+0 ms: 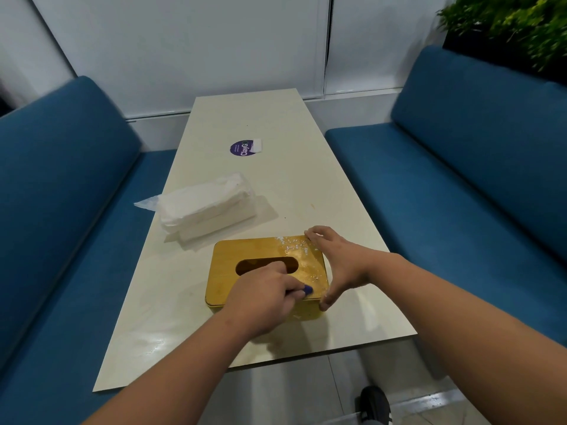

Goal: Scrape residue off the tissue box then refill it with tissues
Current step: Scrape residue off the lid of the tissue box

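Left hand (pixel 260 294) — fingers curled, pinching a small blue scraper (pixel 307 290) against the lid of the yellow wooden tissue box (pixel 233 256); right hand (pixel 337 262) — thumb and fingers spread wide, bracing the box's right end. White residue flecks (pixel 291 245) lie toward the lid's 1 o'clock corner. The box sits near the near edge of the table (pixel 306 185), with the bagged tissue stack (pixel 208 207) at its 11 o'clock.

A café or restaurant booth: two blue cushioned benches (pixel 460 185) face across a narrow cream tabletop (pixel 276 124) bearing a purple brand sticker (pixel 241 148), with a planter (pixel 503 29) behind.
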